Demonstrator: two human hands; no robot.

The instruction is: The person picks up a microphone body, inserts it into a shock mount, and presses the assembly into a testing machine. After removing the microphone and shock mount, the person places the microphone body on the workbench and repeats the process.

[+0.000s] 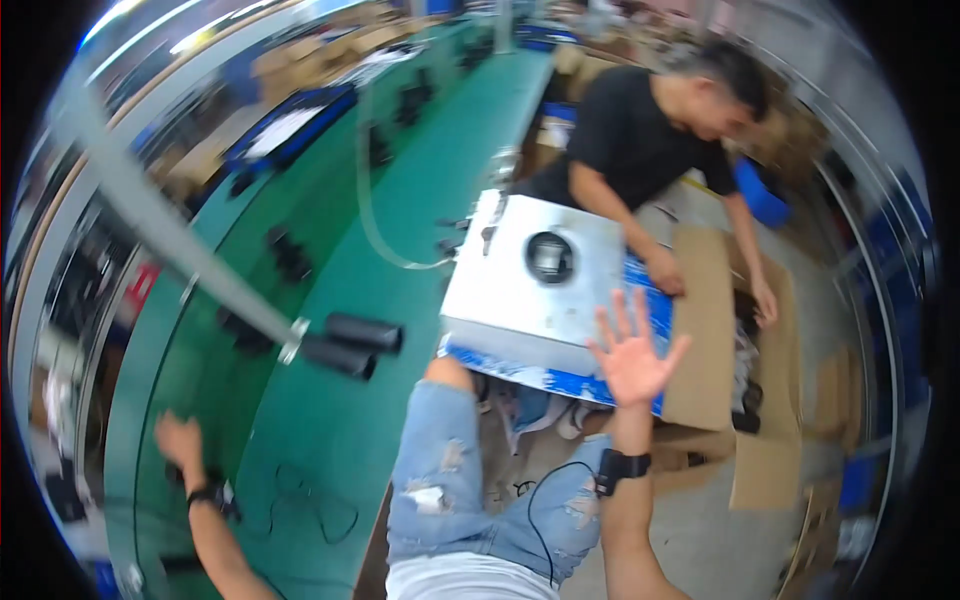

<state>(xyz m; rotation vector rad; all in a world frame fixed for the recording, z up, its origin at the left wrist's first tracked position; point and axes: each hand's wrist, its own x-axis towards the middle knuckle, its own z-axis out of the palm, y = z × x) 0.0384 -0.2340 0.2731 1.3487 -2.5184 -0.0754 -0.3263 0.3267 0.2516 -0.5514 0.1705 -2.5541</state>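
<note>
The metal box (pixel 485 290) rests on a blue-covered support (pixel 572 384), ahead and left of the right hand (pixel 635 362), the nearer one. The right hand is empty, fingers fully spread. The left hand (pixel 178 440) is well apart, at the green bench (pixel 450 125); blur obscures its grip. The box's long axis is indeterminate.

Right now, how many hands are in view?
4: the wearer's left hand over the green bench, right hand near the white box; a co-worker's one hand between box and carton, other hand at the carton's opening. The blurred background may hide more.
</note>
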